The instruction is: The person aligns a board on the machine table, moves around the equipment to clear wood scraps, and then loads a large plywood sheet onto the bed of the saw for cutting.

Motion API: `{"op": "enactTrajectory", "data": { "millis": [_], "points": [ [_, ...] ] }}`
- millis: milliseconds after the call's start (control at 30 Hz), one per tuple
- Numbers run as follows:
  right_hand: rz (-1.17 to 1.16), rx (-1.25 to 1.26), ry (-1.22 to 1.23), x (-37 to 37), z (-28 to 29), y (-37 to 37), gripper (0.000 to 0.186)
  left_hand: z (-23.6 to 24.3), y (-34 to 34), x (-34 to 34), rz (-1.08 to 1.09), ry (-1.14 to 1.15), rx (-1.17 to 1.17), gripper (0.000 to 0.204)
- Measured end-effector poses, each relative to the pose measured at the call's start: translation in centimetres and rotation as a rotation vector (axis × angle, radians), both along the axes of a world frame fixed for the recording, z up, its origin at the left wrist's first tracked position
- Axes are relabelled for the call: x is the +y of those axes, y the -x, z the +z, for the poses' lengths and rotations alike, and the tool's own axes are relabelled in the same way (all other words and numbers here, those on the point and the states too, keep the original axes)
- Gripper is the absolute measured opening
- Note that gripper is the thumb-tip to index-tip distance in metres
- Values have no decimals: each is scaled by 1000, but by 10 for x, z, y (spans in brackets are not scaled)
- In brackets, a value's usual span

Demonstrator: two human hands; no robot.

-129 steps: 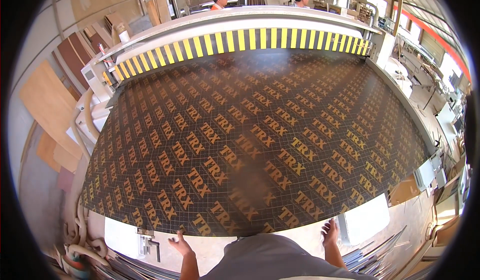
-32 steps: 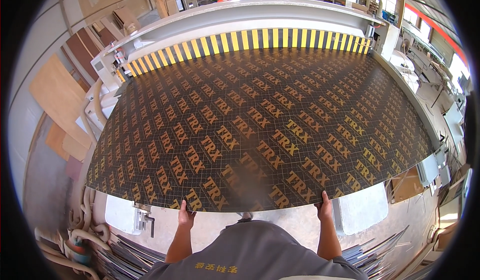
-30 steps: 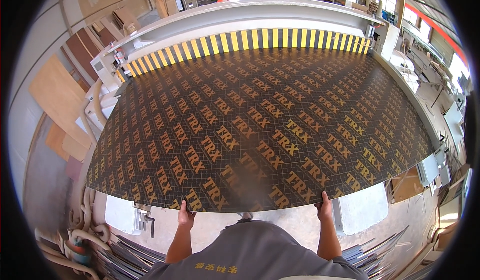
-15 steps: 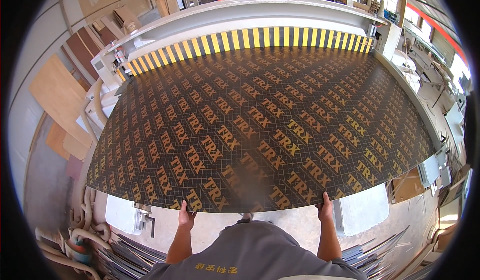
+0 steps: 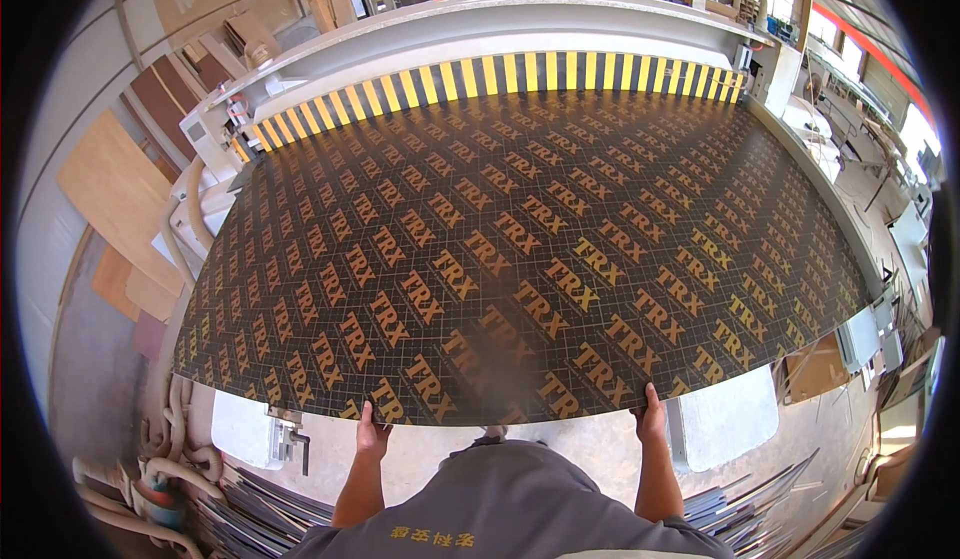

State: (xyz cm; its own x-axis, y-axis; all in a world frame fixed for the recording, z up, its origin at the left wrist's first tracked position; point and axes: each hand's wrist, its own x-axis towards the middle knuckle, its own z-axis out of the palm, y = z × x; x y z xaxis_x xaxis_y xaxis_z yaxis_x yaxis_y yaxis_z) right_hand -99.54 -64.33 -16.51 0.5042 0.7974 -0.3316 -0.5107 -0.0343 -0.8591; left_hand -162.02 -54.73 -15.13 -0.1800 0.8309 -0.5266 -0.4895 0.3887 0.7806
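A large dark film-faced plywood sheet (image 5: pixel 520 249) with a gold repeating print lies flat on the panel saw bed, its far edge at the yellow-and-black striped saw beam (image 5: pixel 500 74). Both hands grip its near edge, well apart, probably to keep so wide a panel square. The left hand (image 5: pixel 372 427) and right hand (image 5: pixel 651 417) have fingers clamped on the edge.

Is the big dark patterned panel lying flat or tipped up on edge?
Flat. The panel spreads broad-face-up toward the yellow-striped machine guard, with the left hand and right hand gripping its near edge.
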Motion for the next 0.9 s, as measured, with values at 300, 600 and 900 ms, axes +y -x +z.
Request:
{"op": "enactTrajectory", "data": {
  "millis": [300,600,900],
  "points": [
    [-70,37,49,4,7,5,45,2,-2,0,-5,11,-3,60],
    [-67,39,43,4,1,3,46,-4,3,-1,-7,3,-3,60],
    [-33,24,16,4,2,3,43,-6,6,-1,-13,11,3,61]
  ]
}}
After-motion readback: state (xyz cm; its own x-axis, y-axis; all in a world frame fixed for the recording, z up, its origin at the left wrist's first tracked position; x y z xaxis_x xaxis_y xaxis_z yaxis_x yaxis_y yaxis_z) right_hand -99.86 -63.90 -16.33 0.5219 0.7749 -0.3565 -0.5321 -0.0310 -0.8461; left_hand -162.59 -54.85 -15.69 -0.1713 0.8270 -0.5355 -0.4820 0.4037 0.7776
